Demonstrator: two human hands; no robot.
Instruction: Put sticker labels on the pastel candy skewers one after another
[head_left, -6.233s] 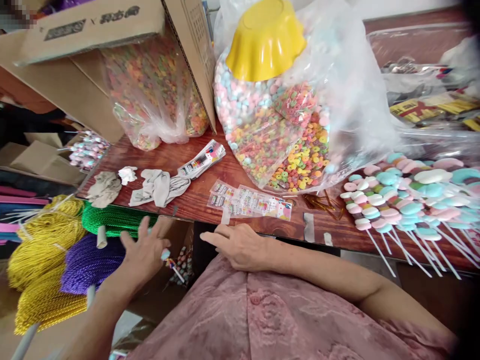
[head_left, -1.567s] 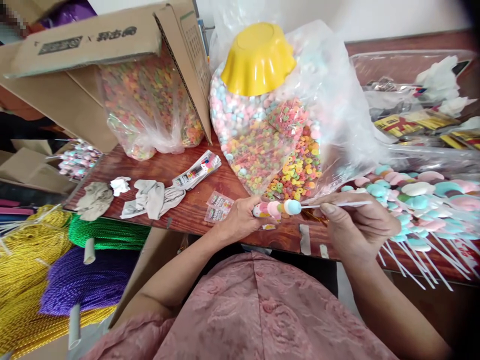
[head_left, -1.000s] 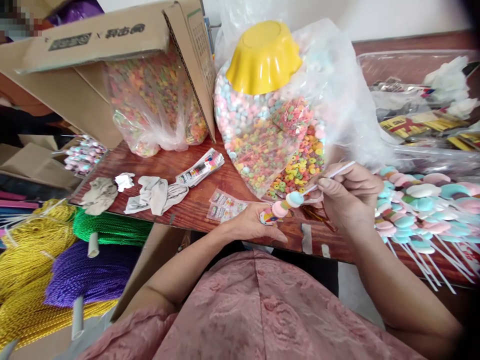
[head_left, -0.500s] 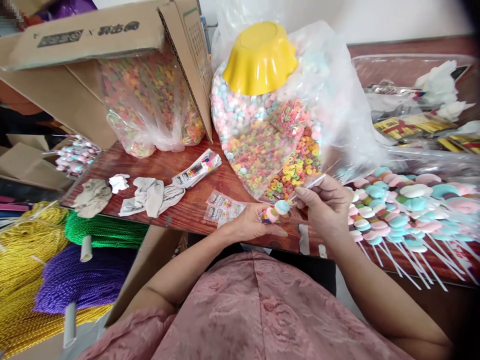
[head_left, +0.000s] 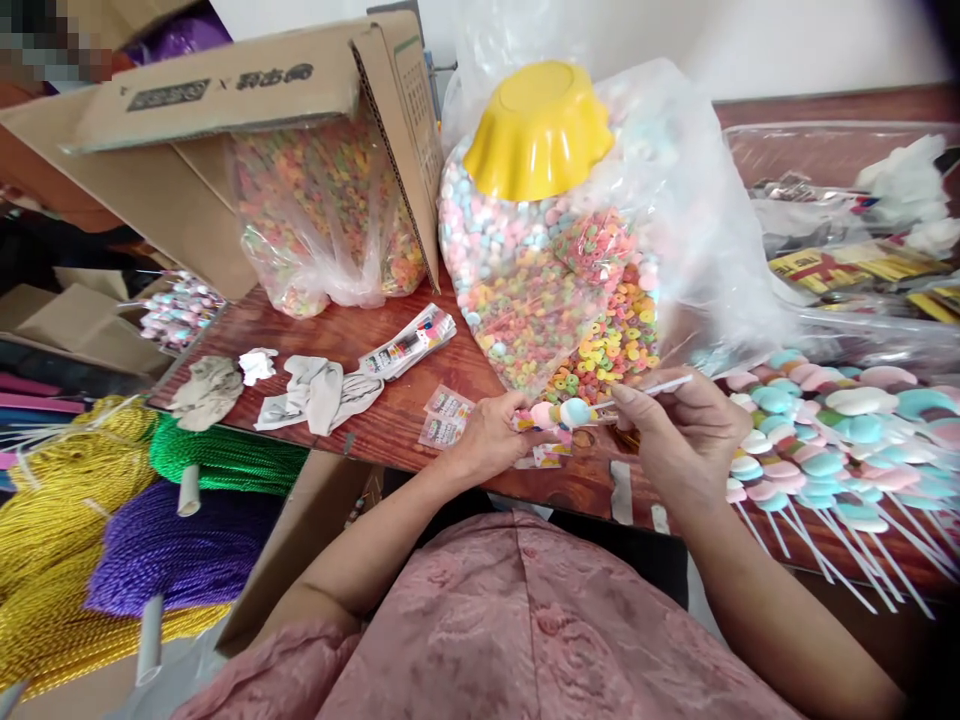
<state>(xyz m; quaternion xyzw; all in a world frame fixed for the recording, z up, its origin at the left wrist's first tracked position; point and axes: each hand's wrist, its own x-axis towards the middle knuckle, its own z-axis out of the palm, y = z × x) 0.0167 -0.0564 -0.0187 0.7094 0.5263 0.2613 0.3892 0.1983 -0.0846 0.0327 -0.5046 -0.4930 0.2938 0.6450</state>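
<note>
A marshmallow candy skewer [head_left: 576,412] spans the gap between my hands above the table's front edge. My right hand [head_left: 686,430] pinches its white stick, whose bare end sticks out past the fingers. On the other side, my left hand [head_left: 491,438] closes its fingertips round the far end of the candies, partly hiding them. Blue and pink marshmallows with smaller coloured pieces between them show on the stick. Small printed clear packets [head_left: 446,415] lie beside and under my left hand. Just beyond the hands sits a bag of gummy rings [head_left: 532,320].
A yellow fluted bowl [head_left: 540,130] rests upside down on a marshmallow bag [head_left: 472,235]. Finished-looking skewers [head_left: 825,430] are heaped at right. At left stand a cardboard box [head_left: 217,95], grey gloves [head_left: 319,395], stacked printed sleeves [head_left: 409,340] and bead strands [head_left: 180,550].
My right hand has moved right with the stick, and the skewer now lies more level. My left hand's fingers have closed round its candy end. The view has shifted slightly.
</note>
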